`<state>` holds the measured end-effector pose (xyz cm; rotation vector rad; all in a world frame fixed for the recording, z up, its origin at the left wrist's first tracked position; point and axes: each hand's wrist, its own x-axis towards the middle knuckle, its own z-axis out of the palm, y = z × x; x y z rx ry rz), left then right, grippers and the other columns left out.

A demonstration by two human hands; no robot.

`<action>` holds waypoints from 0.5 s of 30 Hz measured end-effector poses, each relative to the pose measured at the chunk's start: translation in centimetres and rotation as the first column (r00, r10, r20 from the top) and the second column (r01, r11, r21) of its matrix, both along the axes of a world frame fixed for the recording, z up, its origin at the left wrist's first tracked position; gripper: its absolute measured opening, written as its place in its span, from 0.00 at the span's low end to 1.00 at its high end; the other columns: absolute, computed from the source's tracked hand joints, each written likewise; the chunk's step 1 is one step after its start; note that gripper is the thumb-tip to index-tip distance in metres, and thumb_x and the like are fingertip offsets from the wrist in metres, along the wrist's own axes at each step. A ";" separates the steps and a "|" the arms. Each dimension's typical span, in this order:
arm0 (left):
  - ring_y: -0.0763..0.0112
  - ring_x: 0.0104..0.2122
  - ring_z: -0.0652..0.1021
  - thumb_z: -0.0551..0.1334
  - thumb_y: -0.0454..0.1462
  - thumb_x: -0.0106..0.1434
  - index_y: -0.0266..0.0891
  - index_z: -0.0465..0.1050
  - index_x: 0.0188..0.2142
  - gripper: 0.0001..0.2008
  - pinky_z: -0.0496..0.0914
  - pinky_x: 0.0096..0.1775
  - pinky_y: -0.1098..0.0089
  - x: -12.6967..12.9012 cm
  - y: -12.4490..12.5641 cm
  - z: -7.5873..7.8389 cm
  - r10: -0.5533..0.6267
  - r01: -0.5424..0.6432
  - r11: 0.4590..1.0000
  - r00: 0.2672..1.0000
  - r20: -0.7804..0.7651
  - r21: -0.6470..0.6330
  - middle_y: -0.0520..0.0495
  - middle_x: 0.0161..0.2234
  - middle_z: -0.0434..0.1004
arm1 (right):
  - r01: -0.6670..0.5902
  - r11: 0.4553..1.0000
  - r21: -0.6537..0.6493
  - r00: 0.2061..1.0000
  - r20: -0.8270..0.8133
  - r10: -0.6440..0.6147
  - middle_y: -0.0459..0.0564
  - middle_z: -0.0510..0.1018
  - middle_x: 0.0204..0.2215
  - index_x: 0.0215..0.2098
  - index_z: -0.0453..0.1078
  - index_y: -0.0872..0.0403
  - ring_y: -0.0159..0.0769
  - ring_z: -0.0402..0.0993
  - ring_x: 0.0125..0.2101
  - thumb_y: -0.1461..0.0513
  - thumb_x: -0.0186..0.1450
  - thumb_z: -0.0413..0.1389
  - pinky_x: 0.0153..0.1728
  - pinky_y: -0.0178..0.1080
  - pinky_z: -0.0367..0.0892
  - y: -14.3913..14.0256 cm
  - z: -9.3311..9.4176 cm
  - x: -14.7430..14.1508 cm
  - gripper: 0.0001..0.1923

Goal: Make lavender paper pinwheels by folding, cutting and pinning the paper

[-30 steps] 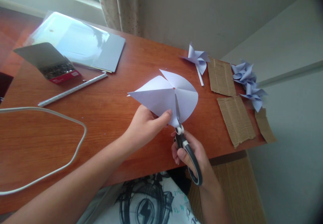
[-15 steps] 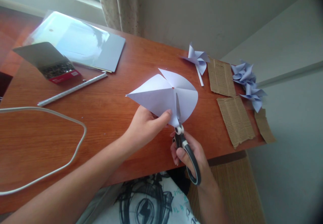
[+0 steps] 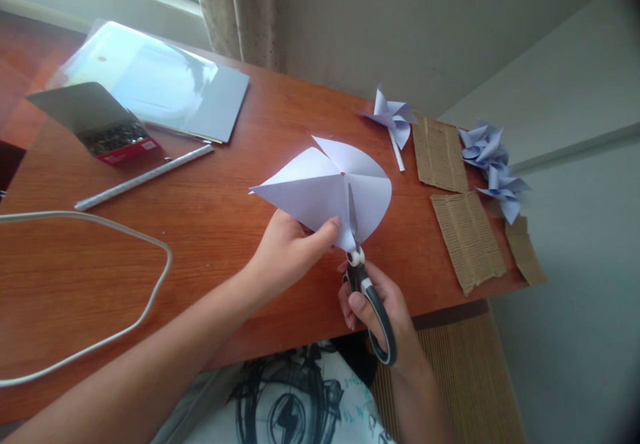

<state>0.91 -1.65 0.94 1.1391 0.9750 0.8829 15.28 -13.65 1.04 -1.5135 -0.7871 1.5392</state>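
Note:
My left hand (image 3: pixel 295 247) is closed on the lower edge of a folded sheet of white paper (image 3: pixel 305 191), thumb on top and fingers hidden beneath. The sheet has crease lines, a slit at its far edge and a small reddish mark near its middle. My right hand (image 3: pixel 383 304) grips black-and-white scissors (image 3: pixel 357 274) by the handles. One blade lies over the paper, its tip close to the mark; the other blade is mostly hidden under the sheet. Both hands are above the table's near edge.
On the wooden table (image 3: pixel 225 231), a paper pinwheel (image 3: pixel 393 117) lies beside cardboard pieces (image 3: pixel 467 241), with more pinwheels (image 3: pixel 493 157) at far right. Leftward are an open box of small metal pieces (image 3: pixel 120 141), a rolled paper stick (image 3: pixel 145 177), a folder (image 3: pixel 215 101) and a white cable (image 3: pixel 160 277).
Almost nothing differs. Both hands, the paper and the scissors keep nearly the same place, with only a very slight shift of the view.

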 end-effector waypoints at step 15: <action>0.69 0.24 0.78 0.65 0.37 0.60 0.36 0.74 0.29 0.07 0.72 0.26 0.73 -0.1 0.1 -0.1 -0.030 0.031 0.999 0.998 0.050 -0.022 0.49 0.25 0.79 | -0.003 1.000 0.024 1.000 0.020 0.002 0.41 0.69 0.24 0.48 0.70 0.53 0.26 0.63 0.20 0.47 0.63 0.65 0.20 0.30 0.62 -0.2 -0.2 0.1 0.24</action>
